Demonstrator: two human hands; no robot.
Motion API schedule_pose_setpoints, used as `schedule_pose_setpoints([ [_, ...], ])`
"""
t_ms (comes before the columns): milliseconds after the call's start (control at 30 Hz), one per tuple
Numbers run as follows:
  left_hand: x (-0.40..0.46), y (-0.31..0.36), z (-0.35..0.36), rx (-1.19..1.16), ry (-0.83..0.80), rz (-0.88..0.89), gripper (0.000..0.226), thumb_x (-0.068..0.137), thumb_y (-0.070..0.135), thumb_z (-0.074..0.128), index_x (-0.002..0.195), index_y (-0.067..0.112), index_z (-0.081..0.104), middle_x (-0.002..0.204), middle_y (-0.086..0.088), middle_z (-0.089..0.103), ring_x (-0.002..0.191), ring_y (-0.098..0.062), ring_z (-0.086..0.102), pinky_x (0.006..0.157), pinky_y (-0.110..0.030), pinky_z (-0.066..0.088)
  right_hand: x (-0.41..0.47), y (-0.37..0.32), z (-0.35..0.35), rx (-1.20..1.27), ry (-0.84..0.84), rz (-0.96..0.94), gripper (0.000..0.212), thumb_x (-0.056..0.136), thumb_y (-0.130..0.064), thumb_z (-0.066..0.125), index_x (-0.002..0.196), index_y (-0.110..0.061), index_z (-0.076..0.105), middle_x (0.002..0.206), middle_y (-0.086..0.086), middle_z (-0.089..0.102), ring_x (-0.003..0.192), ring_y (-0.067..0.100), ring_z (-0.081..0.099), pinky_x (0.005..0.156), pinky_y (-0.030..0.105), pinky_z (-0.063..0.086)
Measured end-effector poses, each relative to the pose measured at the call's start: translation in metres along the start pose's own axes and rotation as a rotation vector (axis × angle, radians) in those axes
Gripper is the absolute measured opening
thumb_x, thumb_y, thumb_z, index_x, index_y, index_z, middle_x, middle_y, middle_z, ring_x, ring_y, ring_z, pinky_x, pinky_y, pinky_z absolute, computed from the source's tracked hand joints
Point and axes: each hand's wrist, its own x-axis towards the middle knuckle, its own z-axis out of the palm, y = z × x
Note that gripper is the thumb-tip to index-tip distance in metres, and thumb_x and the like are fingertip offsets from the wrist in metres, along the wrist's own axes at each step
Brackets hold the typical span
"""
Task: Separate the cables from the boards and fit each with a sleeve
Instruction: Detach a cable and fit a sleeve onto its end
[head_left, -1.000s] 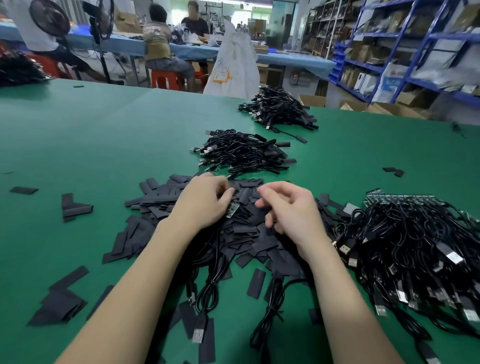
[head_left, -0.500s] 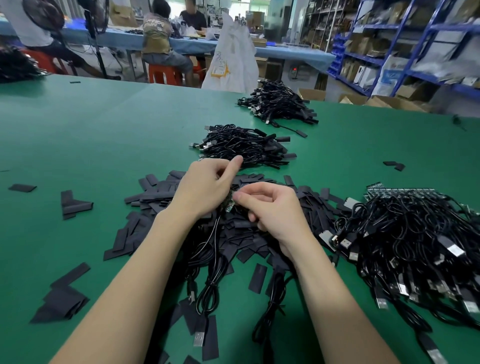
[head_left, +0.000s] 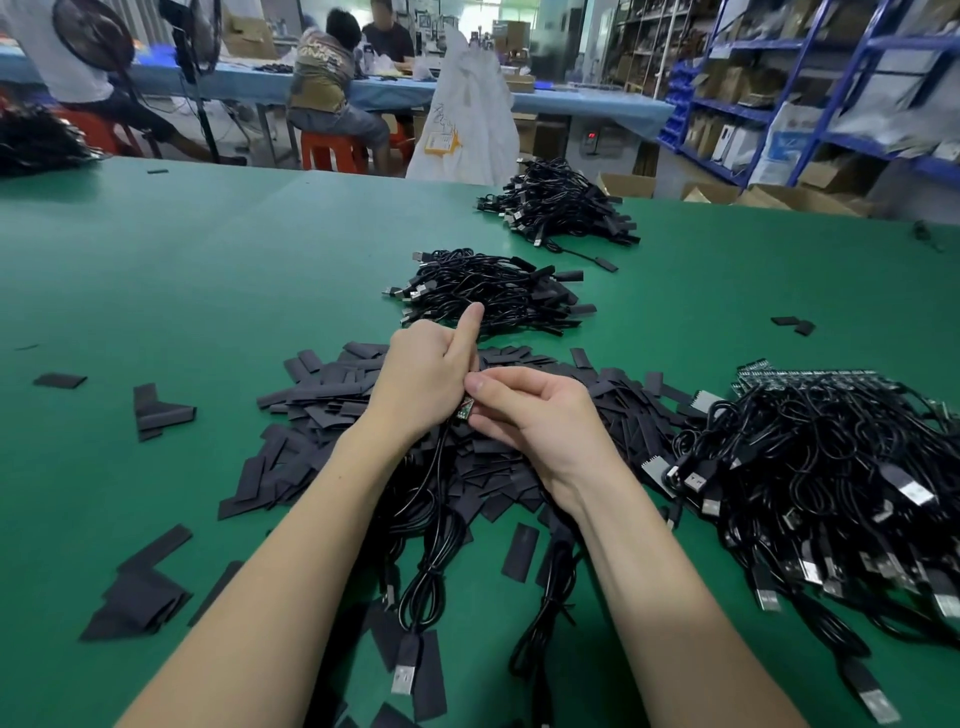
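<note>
I see both hands meet over the heap of black sleeves (head_left: 332, 410) on the green table (head_left: 208, 260).

My left hand (head_left: 421, 379) is curled, thumb pointing up; my right hand (head_left: 540, 421) pinches at the small green board (head_left: 464, 410) between them, and its cable (head_left: 436, 545) hangs down toward me. I see no container here: untreated cables with boards (head_left: 831, 467) lie piled at right, and two cable piles, one nearer (head_left: 488, 291) and one farther (head_left: 561, 208), lie beyond.
</note>
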Motion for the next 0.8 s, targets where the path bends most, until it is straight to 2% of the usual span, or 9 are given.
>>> schedule_pose_setpoints([
  [167, -0.002, 0.008, 0.000, -0.052, -0.033, -0.018, 0.075, 0.108, 0.043, 0.040, 0.037, 0.021, 0.050, 0.034, 0.009, 0.048, 0.042, -0.002, 0.050, 0.053, -0.010, 0.034, -0.002, -0.002, -0.001, 0.063, -0.002, 0.008, 0.005, 0.084, -0.002, 0.077, 0.081, -0.006, 0.076, 0.070, 0.004, 0.072, 0.062, 0.010, 0.067, 0.069, 0.020, 0.061],
  [300, -0.004, 0.011, -0.001, -0.233, -0.093, -0.121, 0.078, 0.108, 0.045, 0.039, 0.034, 0.021, 0.049, 0.035, 0.008, 0.043, 0.039, -0.003, 0.042, 0.051, -0.021, 0.033, -0.003, -0.003, 0.000, 0.122, -0.028, 0.028, 0.013, 0.086, -0.002, 0.076, 0.075, -0.010, 0.079, 0.072, 0.003, 0.073, 0.064, 0.009, 0.066, 0.066, 0.020, 0.059],
  [400, -0.005, 0.009, -0.003, -0.165, -0.057, -0.117, 0.075, 0.106, 0.047, 0.041, 0.037, 0.021, 0.052, 0.036, 0.007, 0.046, 0.041, -0.003, 0.045, 0.052, -0.017, 0.034, -0.005, -0.009, -0.002, 0.081, -0.053, 0.033, 0.015, 0.084, -0.007, 0.078, 0.072, -0.015, 0.082, 0.073, 0.001, 0.073, 0.065, 0.008, 0.066, 0.066, 0.019, 0.058],
  [500, -0.005, 0.005, -0.007, 0.045, 0.006, -0.024, 0.059, 0.106, 0.049, 0.038, 0.061, 0.020, 0.062, 0.056, 0.005, 0.062, 0.061, -0.003, 0.057, 0.065, -0.020, 0.041, -0.004, -0.019, -0.016, -0.019, 0.053, -0.003, 0.006, 0.082, -0.013, 0.082, 0.077, -0.017, 0.081, 0.075, 0.000, 0.074, 0.064, 0.008, 0.066, 0.061, 0.017, 0.056],
  [533, -0.005, 0.005, -0.007, 0.072, 0.028, 0.020, 0.047, 0.106, 0.047, 0.041, 0.071, 0.021, 0.061, 0.065, 0.006, 0.064, 0.070, -0.008, 0.058, 0.069, -0.025, 0.042, -0.004, -0.022, -0.021, -0.015, 0.105, -0.006, 0.003, 0.082, -0.013, 0.082, 0.082, -0.015, 0.080, 0.075, 0.000, 0.074, 0.064, 0.008, 0.066, 0.059, 0.017, 0.055],
  [600, -0.004, 0.010, -0.008, 0.007, 0.025, 0.073, 0.023, 0.101, 0.040, 0.055, 0.085, 0.023, 0.058, 0.080, 0.010, 0.064, 0.077, -0.007, 0.058, 0.071, -0.021, 0.043, -0.003, -0.027, -0.031, 0.026, 0.192, -0.005, 0.011, 0.084, -0.011, 0.080, 0.095, -0.008, 0.077, 0.075, 0.001, 0.073, 0.064, 0.009, 0.067, 0.060, 0.017, 0.056],
  [667, -0.003, 0.017, -0.009, -0.177, -0.120, 0.042, 0.014, 0.095, 0.036, 0.066, 0.091, 0.025, 0.058, 0.086, 0.009, 0.065, 0.077, -0.005, 0.060, 0.074, -0.019, 0.049, -0.002, -0.029, -0.038, 0.075, 0.236, 0.006, 0.014, 0.087, -0.009, 0.078, 0.099, -0.004, 0.074, 0.077, 0.003, 0.072, 0.066, 0.011, 0.068, 0.063, 0.019, 0.057],
  [733, -0.005, 0.023, -0.008, -0.333, -0.363, -0.047, 0.020, 0.092, 0.034, 0.072, 0.098, 0.022, 0.059, 0.090, 0.003, 0.066, 0.081, -0.013, 0.064, 0.080, -0.034, 0.056, -0.002, -0.030, -0.041, 0.114, 0.227, 0.017, 0.009, 0.089, -0.008, 0.075, 0.096, -0.004, 0.074, 0.080, 0.005, 0.073, 0.070, 0.012, 0.072, 0.067, 0.020, 0.059],
  [800, -0.010, 0.027, -0.007, -0.374, -0.499, -0.064, 0.026, 0.089, 0.028, 0.077, 0.102, 0.017, 0.057, 0.085, 0.002, 0.065, 0.077, -0.019, 0.064, 0.075, -0.036, 0.055, -0.002, -0.031, -0.041, 0.115, 0.180, 0.016, 0.009, 0.091, -0.009, 0.073, 0.098, -0.004, 0.073, 0.084, 0.007, 0.075, 0.076, 0.013, 0.074, 0.069, 0.021, 0.059],
])
